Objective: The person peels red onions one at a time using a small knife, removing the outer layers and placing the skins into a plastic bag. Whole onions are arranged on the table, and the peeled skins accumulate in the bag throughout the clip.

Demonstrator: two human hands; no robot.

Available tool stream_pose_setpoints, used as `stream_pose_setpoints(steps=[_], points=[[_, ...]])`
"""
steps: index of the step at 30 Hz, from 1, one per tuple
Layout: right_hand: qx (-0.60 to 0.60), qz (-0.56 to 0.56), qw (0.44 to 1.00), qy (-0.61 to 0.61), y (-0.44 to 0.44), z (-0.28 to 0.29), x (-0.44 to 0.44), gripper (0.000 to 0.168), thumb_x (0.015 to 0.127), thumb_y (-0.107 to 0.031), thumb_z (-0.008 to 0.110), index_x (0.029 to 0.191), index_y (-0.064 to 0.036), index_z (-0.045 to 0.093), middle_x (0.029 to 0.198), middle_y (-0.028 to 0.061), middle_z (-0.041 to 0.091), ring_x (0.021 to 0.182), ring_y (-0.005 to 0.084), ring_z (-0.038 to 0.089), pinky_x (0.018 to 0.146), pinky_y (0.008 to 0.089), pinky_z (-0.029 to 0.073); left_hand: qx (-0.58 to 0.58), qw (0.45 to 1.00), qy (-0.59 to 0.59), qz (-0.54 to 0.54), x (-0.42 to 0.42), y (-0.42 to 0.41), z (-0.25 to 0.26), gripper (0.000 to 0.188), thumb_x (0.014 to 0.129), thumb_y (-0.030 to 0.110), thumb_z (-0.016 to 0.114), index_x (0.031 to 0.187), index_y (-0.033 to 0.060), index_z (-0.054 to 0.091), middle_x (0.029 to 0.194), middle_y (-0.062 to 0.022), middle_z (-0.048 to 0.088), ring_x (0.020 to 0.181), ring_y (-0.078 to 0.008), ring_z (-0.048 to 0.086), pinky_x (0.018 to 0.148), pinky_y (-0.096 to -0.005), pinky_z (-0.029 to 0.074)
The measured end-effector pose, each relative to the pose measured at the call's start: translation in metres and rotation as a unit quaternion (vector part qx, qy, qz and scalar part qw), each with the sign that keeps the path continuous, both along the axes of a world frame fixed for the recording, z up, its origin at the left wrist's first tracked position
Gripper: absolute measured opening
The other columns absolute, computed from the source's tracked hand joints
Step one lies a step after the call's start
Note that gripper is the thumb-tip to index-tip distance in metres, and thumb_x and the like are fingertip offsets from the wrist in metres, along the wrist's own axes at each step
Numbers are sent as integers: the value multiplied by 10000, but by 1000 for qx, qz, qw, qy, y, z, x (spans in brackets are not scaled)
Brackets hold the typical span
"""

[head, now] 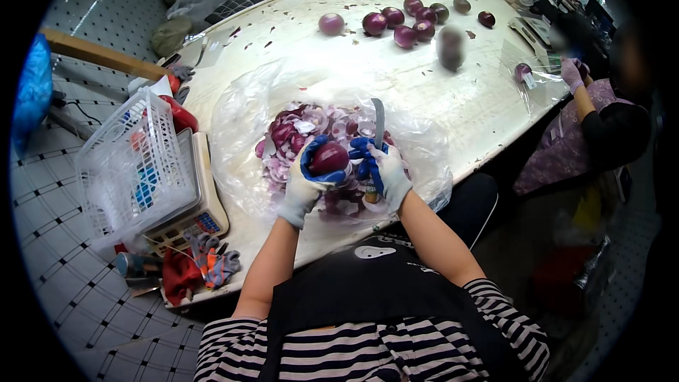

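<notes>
My left hand (313, 175), in a white knitted glove with a blue coated palm, holds a red onion (329, 158). My right hand (382, 170), gloved alike, grips a small knife with a curved blade (379, 119); the blade points away from me and does not touch the onion. Beneath both hands, onion skins and peelings (313, 121) lie heaped in a clear plastic bag (238, 116) spread on the white table (286, 37). Farther back on the table several red onions (393, 17) sit in a loose group.
At left, a white plastic basket (132, 170) rests on a scale (212, 191), with grey and orange gloves (212, 262) nearby. A co-worker in a purple apron (557, 132) handles an onion at right, beside a bagged onion (522, 72) and another scale (530, 37).
</notes>
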State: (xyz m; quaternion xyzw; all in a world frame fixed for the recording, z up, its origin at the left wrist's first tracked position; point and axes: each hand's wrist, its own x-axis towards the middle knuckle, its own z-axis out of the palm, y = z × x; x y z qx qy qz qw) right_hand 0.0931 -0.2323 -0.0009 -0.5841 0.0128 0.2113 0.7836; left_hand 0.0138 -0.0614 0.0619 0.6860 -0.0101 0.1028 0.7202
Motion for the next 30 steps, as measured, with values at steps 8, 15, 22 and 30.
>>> stream_pose_setpoints(steps=[8,15,22,30], points=[[-360,-9,836,-415,1,47,-34,448,774,-181,617,1202,-79,534,1007,181,602,798,272,627,698,355,504,-341,937,32,-61,-1,8,-9,631,750,-61,648,1313,82,402,1183,-76,529,1049,-188,551,907,-327,483],[-492,83,718,-486,8,84,-49,541,724,-145,639,1246,-106,503,1005,142,573,774,307,608,679,395,487,-334,941,17,-50,-2,10,-20,605,772,-25,647,1312,80,398,1244,-65,476,1120,-187,496,954,-329,443],[-548,85,699,-451,13,89,-51,550,725,-152,644,1253,-116,497,986,109,574,756,280,610,656,387,491,-219,975,-45,17,-3,4,-17,676,683,-51,712,1281,81,428,1231,-39,485,1112,-181,496,961,-316,436],[-651,171,665,-323,-10,42,-37,284,794,-145,536,1069,-77,557,896,154,635,801,295,653,611,388,525,-275,959,-62,-9,-8,13,-9,641,715,148,733,1269,82,416,1184,-66,484,1093,-211,501,918,-388,481]])
